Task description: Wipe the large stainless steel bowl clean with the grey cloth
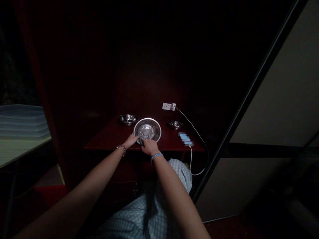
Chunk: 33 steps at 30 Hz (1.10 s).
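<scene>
The left hand [130, 140] and right hand [149, 147] seem to press their fingers together on the big bowl [147, 128], with a left bowl [128, 119] and a right bowl [175, 124] on the bench [109, 139].

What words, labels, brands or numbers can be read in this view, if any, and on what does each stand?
None can be read. The screen of the phone is pixelated, and the wall socket and steel bowl show no marks legible at this size.
</scene>
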Each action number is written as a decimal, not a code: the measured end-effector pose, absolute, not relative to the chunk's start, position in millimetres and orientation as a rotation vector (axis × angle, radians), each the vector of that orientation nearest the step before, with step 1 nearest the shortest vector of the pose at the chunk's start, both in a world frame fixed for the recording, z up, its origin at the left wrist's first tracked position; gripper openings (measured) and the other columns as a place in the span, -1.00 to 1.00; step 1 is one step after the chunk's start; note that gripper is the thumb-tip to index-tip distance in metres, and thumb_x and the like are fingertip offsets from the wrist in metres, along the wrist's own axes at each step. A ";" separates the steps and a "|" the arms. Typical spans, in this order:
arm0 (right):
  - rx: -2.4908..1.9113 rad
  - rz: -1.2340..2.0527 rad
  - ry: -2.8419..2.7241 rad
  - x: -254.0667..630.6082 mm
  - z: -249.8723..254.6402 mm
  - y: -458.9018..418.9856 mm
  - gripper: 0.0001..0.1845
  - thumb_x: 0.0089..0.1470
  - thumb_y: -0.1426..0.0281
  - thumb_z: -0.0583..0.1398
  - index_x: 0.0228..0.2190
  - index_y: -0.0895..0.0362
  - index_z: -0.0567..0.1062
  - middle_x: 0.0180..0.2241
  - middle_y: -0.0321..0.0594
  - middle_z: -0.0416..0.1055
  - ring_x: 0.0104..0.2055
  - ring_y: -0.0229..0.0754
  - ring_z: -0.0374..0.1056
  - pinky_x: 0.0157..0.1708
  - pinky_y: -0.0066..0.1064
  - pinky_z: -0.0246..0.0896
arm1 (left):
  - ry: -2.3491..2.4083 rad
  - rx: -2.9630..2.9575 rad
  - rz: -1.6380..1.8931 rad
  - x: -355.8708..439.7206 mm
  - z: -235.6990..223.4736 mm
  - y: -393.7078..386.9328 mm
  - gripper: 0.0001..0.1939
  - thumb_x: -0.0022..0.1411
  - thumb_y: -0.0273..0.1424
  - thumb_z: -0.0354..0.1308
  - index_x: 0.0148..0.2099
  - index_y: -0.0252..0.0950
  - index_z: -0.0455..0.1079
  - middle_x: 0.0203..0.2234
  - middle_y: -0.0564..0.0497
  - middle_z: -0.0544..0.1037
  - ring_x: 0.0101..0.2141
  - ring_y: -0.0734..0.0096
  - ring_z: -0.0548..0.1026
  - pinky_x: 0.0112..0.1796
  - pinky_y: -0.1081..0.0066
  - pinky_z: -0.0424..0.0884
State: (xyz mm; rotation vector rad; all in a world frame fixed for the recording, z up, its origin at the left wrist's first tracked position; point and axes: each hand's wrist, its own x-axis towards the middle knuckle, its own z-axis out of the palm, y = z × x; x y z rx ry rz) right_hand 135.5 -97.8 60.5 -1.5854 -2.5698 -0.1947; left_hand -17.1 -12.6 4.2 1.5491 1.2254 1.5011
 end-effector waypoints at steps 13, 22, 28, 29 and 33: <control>-1.590 -0.185 -2.569 134.7 60.4 -96.7 -0.57 0.23 0.36 0.12 0.12 0.13 0.41 0.07 0.00 0.52 0.09 0.02 0.46 -0.01 -0.21 0.35 | 1.195 1.524 1.512 -15.7 7.3 -16.1 -0.62 0.05 -0.45 0.22 -0.04 -0.39 0.50 -0.04 -0.21 0.65 0.08 0.02 0.54 0.19 0.08 0.35; -1.580 -0.189 -2.568 135.2 59.8 -97.3 -0.56 0.24 0.36 0.11 0.12 0.15 0.41 0.07 0.01 0.52 0.10 0.02 0.45 0.00 -0.22 0.35 | 1.229 1.525 1.491 -17.2 8.8 -17.3 -0.67 0.05 -0.47 0.23 -0.08 -0.39 0.50 -0.04 -0.24 0.64 0.08 0.00 0.54 0.19 0.07 0.34; -1.591 -0.190 -2.577 134.4 60.5 -97.2 -0.56 0.24 0.35 0.12 0.13 0.15 0.41 0.09 0.00 0.51 0.11 0.01 0.45 0.00 -0.24 0.34 | 1.196 1.546 1.508 -17.1 7.5 -16.9 -0.62 0.06 -0.45 0.24 -0.02 -0.38 0.49 -0.02 -0.22 0.63 0.11 0.01 0.52 0.21 0.08 0.32; -1.592 -0.190 -2.575 134.4 60.4 -97.0 -0.56 0.23 0.35 0.12 0.13 0.15 0.41 0.09 0.00 0.51 0.11 0.01 0.45 0.00 -0.24 0.34 | 1.197 1.546 1.508 -17.0 7.3 -16.8 -0.62 0.07 -0.45 0.23 -0.02 -0.38 0.49 -0.01 -0.22 0.63 0.11 0.01 0.52 0.21 0.08 0.32; -1.588 -0.180 -2.570 134.7 59.4 -96.3 -0.57 0.23 0.36 0.13 0.12 0.13 0.41 0.08 -0.01 0.51 0.11 0.00 0.45 0.00 -0.24 0.34 | 1.193 1.546 1.505 -16.8 7.3 -16.7 -0.60 0.06 -0.44 0.24 -0.01 -0.37 0.49 -0.03 -0.20 0.64 0.11 0.01 0.52 0.21 0.06 0.31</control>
